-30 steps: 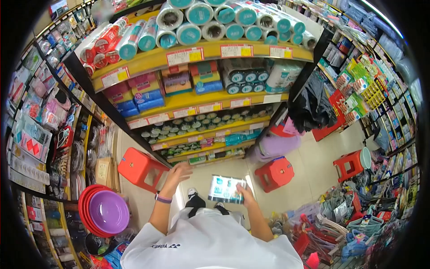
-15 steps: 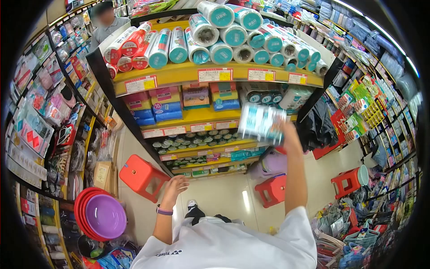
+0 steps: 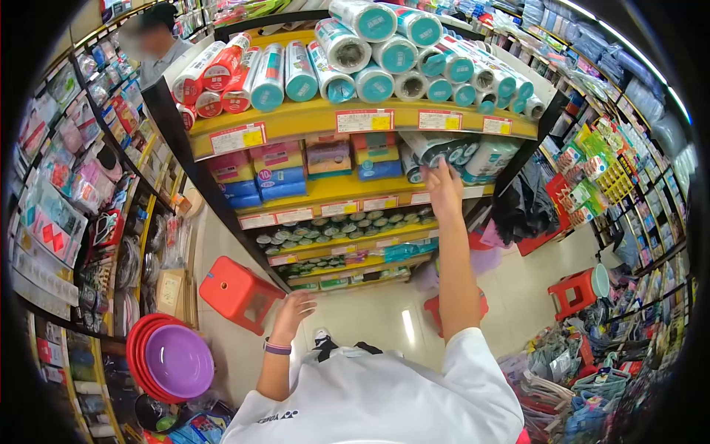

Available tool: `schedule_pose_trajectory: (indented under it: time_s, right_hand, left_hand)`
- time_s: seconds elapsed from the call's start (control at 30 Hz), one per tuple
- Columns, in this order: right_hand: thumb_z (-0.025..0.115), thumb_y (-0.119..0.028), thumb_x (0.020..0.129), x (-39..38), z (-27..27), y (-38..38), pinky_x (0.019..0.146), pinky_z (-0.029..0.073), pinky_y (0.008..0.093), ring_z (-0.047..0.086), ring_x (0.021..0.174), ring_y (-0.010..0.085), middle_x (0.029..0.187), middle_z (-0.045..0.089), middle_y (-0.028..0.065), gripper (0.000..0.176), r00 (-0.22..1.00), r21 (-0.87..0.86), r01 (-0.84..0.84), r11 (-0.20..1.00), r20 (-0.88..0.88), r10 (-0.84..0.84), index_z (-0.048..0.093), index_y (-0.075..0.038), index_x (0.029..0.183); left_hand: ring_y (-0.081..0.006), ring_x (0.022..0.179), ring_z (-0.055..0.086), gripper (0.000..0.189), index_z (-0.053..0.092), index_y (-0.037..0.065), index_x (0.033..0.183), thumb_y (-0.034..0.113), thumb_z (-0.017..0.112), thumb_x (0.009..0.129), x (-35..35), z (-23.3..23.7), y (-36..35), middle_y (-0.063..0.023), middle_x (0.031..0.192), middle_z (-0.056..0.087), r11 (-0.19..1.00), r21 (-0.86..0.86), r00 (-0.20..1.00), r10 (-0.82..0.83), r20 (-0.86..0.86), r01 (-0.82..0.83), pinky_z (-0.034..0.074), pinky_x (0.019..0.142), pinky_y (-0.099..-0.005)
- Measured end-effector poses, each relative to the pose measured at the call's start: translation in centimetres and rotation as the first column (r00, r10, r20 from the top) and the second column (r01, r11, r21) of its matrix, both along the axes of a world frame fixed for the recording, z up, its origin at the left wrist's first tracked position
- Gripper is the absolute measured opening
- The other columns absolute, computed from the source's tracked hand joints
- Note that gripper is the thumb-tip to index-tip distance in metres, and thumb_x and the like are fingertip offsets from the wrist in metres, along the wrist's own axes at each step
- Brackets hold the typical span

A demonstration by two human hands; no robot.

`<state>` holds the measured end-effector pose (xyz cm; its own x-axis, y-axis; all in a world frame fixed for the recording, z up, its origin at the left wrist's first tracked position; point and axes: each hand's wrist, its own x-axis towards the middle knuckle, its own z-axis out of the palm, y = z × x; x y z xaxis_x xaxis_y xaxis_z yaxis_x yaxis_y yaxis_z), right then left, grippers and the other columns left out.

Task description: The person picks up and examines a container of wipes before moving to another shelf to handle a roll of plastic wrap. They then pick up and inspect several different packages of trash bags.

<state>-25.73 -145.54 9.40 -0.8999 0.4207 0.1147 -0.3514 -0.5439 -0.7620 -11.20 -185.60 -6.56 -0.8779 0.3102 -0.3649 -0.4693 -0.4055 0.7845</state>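
Note:
My right hand (image 3: 443, 189) reaches into the second shelf at its right part, with its fingers against a pack of dark-ended rolls (image 3: 427, 148). That pack lies tilted on top of other rolls, beside a white and green pack (image 3: 489, 159). Whether the fingers grip the pack or only touch it is unclear. My left hand (image 3: 293, 311) hangs in front of the lower shelves, fingers apart, holding nothing. Blue, yellow and pink packs (image 3: 281, 177) lie further left on the same shelf.
Large rolls with teal ends (image 3: 379, 24) are piled on the top shelf. Red stools (image 3: 235, 288) and purple and red basins (image 3: 179, 361) are on the floor. A person (image 3: 157, 44) stands behind the shelf at the upper left.
My right hand has moved up and into the shelf, and the pack it held in front is now on the second shelf. The person at the upper left has shifted left.

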Motion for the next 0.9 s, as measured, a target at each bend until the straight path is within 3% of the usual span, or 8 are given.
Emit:
schedule_pose_trajectory:
  time_s: [0.1, 0.2, 0.27, 0.47, 0.6, 0.7, 0.77, 0.9]
  right_hand:
    - [0.064, -0.019, 0.088, -1.5, 1.0, -0.3, 0.078, 0.054, 0.0354, 0.062, 0.092, 0.0330, 0.103, 0.056, 0.0203, 0.057, 0.996, 0.012, 0.078, 0.997, -0.049, -0.078, 0.029, 0.007, 0.124]
    - [0.067, -0.007, 0.083, -2.7, 2.6, -2.0, 0.082, 0.053, 0.0370, 0.058, 0.101, 0.0316, 0.113, 0.045, 0.0242, 0.060, 0.957, -0.102, 0.288, 0.952, -0.009, -0.290, 0.024, 0.003, 0.124]
    - [0.066, -0.003, 0.082, -2.6, 2.9, -3.3, 0.088, 0.051, 0.0366, 0.055, 0.106, 0.0315, 0.116, 0.041, 0.0226, 0.058, 0.954, -0.110, 0.296, 0.949, -0.003, -0.298, 0.025, 0.000, 0.123]
    - [0.064, -0.007, 0.085, -3.0, 1.6, -6.4, 0.075, 0.045, 0.0255, 0.052, 0.085, 0.0126, 0.091, 0.048, 0.0046, 0.033, 0.870, 0.296, 0.490, 0.820, -0.117, -0.478, 0.042, -0.001, 0.109]
    - [0.065, -0.008, 0.084, -4.5, 0.5, -12.1, 0.069, 0.045, 0.0255, 0.053, 0.079, 0.0112, 0.085, 0.053, 0.0043, 0.025, 0.887, 0.597, 0.461, 0.657, -0.301, -0.350, 0.049, -0.002, 0.102]
    - [0.063, -0.010, 0.084, -5.3, 0.3, -16.8, 0.066, 0.046, 0.0293, 0.056, 0.075, 0.0161, 0.086, 0.057, 0.0078, 0.022, 0.927, 0.754, 0.374, 0.541, -0.292, -0.233, 0.051, -0.001, 0.101]
    - [0.063, -0.014, 0.085, -6.3, -0.6, -19.3, 0.067, 0.047, 0.0337, 0.058, 0.075, 0.0227, 0.087, 0.059, 0.0113, 0.024, 0.929, 0.870, 0.366, 0.330, -0.325, -0.175, 0.052, -0.001, 0.102]
    - [0.062, -0.020, 0.087, -7.5, -1.7, -22.6, 0.069, 0.047, 0.0375, 0.059, 0.079, 0.0285, 0.090, 0.060, 0.0147, 0.028, 0.955, 0.887, 0.296, 0.355, -0.270, -0.121, 0.052, -0.001, 0.104]
  left_hand:
    - [-0.0241, 0.097, 0.059, 0.036, 0.050, 0.002, 0.116, 0.029, 0.043, 0.094, -0.2, -0.2, -0.8, -0.0148, 0.111, 0.060, 1.000, 0.013, 1.000, -0.002, -0.003, 0.002, 0.048, 0.086, -0.0357]
    - [-0.0239, 0.096, 0.059, 0.035, 0.050, 0.003, 0.116, 0.028, 0.043, 0.094, -0.4, -0.7, -1.6, -0.0150, 0.111, 0.060, 0.999, 0.015, 0.999, 0.034, 0.032, -0.035, 0.048, 0.086, -0.0356]
    - [-0.0240, 0.096, 0.059, 0.035, 0.050, 0.002, 0.116, 0.028, 0.043, 0.093, -0.6, -1.0, -2.3, -0.0153, 0.112, 0.060, 0.999, 0.018, 0.999, 0.039, 0.038, -0.040, 0.048, 0.086, -0.0357]
    - [-0.0240, 0.096, 0.060, 0.036, 0.050, 0.002, 0.116, 0.028, 0.043, 0.093, -1.6, -1.7, -4.7, -0.0152, 0.112, 0.060, 0.999, -0.012, 0.997, 0.039, 0.066, -0.039, 0.048, 0.085, -0.0357]
    - [-0.0237, 0.095, 0.060, 0.036, 0.050, 0.002, 0.116, 0.028, 0.043, 0.093, -2.9, -1.9, -6.7, -0.0148, 0.111, 0.061, 0.999, -0.032, 0.998, 0.033, 0.059, -0.031, 0.048, 0.085, -0.0355]
    - [-0.0236, 0.095, 0.060, 0.035, 0.051, 0.002, 0.116, 0.028, 0.043, 0.093, -3.8, -1.8, -8.2, -0.0141, 0.111, 0.061, 0.999, -0.040, 0.998, 0.029, 0.055, -0.027, 0.048, 0.085, -0.0357]
    - [-0.0234, 0.095, 0.060, 0.035, 0.051, 0.003, 0.115, 0.028, 0.043, 0.093, -4.1, -1.9, -9.1, -0.0137, 0.110, 0.061, 0.999, -0.039, 0.998, 0.039, 0.058, -0.037, 0.048, 0.085, -0.0358]
    - [-0.0228, 0.094, 0.060, 0.035, 0.052, 0.003, 0.115, 0.029, 0.043, 0.094, -4.1, -2.0, -10.7, -0.0130, 0.111, 0.061, 0.999, -0.022, 0.997, 0.047, 0.055, -0.046, 0.048, 0.085, -0.0360]
